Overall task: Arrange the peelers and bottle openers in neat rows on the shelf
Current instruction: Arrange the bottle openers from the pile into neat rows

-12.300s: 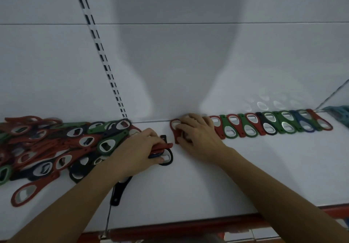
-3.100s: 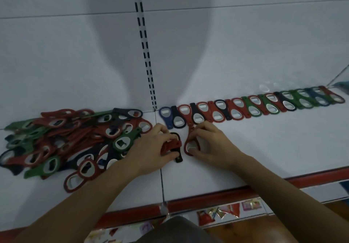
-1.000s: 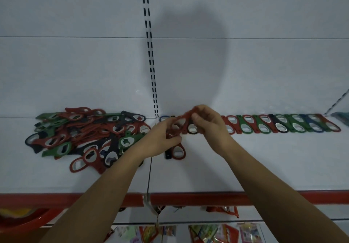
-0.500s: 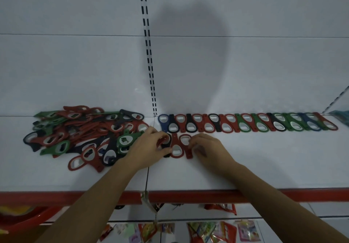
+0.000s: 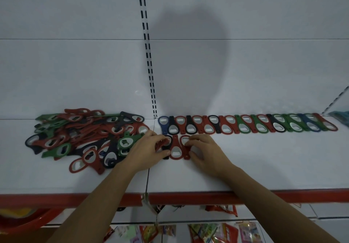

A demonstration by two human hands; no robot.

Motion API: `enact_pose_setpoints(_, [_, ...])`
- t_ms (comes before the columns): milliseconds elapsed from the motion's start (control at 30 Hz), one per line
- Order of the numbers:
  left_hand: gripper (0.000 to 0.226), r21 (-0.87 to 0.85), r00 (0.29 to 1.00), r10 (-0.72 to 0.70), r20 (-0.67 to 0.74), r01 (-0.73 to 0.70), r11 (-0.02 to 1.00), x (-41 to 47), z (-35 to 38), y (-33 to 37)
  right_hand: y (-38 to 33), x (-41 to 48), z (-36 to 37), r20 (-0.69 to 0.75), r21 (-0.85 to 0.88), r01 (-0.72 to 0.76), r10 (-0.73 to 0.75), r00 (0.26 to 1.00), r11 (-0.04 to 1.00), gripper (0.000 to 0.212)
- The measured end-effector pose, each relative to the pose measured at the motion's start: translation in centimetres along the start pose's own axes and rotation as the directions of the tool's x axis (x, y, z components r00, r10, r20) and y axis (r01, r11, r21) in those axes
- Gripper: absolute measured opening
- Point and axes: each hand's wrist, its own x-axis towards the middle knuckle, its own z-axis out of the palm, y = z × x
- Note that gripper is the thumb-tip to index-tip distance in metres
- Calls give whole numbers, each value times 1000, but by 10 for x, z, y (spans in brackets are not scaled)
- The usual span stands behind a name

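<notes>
Nearest, below the forearms, colourful foil packets (image 5: 207, 231) hang under the shelf, and the curved rim of a red plastic basin (image 5: 22, 222) shows at the lower left. Above them runs the red front edge strip (image 5: 188, 198) of the flat white shelf (image 5: 264, 167), and both forearms reach over it.

The left hand (image 5: 149, 150) rests on the shelf with its fingers curled round a small bunch of red plastic bottle openers (image 5: 161, 143), the thumb closing under them. The right hand (image 5: 205, 152) sits just beside it. Its bent fingertips lie on the metal-lined ring of a red flat bottle opener (image 5: 186, 147) and the thumb is against its tail, so the fingers pinch it lightly.

Between the two sets of fingers lies another red keyhole-shaped opener (image 5: 175, 149), touching the pinched one. A black opener (image 5: 166, 149) is partly hidden under the left fingers. These three lie side by side.

To the left of the left fingers sprawls a loose pile of red, green and black openers (image 5: 85, 137), overlapping at all angles.

Just beyond the fingertips, a long row of blue, black, red and green openers (image 5: 245, 125) runs rightwards along the back of the shelf, heads alternating near and far. Behind it a slotted metal upright (image 5: 149, 63) climbs the white back panel (image 5: 56, 73).
</notes>
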Motion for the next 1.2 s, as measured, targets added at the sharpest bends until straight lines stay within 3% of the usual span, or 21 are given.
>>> enact_pose_setpoints(367, [40, -26, 1000, 13, -2, -13, 1000, 0, 0, 1, -6, 0, -3, 16, -85, 97, -96, 995, 992, 33])
enact_pose_setpoints(533, [17, -116, 989, 89, -120, -103, 988, 9, -21, 15, -18, 6, -19, -139, 224, -55, 88, 986, 973, 33])
enact_pose_setpoints(600, [1, -109, 988, 149, -43, -153, 982, 12, -29, 36, -26, 13, -26, -166, 349, -29, 92, 982, 937, 34])
enact_pose_setpoints(700, [4, -147, 977, 199, 77, -186, 971, 17, -28, 63, -35, 19, -31, -179, 452, 16, 73, 981, 892, 27])
enact_pose_setpoints(800, [14, -280, 980, 172, 103, -137, 950, 21, -22, 74, -33, 19, -39, -148, 621, -23, 146, 978, 784, 18])
enact_pose_setpoints(933, [8, -249, 979, 179, 96, -151, 957, 20, -23, 69, -13, 17, -53, -46, 896, -127, 375, 926, 425, 11])
enact_pose_setpoints(967, [7, -218, 986, 159, 58, -143, 965, 21, -23, 64, -4, 18, -55, -29, 900, -163, 431, 902, 403, 13])
enact_pose_setpoints(1033, [10, -147, 991, 133, -32, -136, 980, 21, -19, 53, 13, 18, -52, -45, 759, -283, 481, 876, 586, 18])
enact_pose_setpoints(1100, [17, -28, 985, 162, -66, -164, 986, 19, -12, 49, 21, 18, -42, -55, 497, -374, 459, 887, 783, 19])
enact_pose_setpoints(1200, [35, 73, 984, 179, -23, -177, 981, 14, 4, 51, 16, 16, -28, -89, 323, -388, 435, 896, 863, 22])
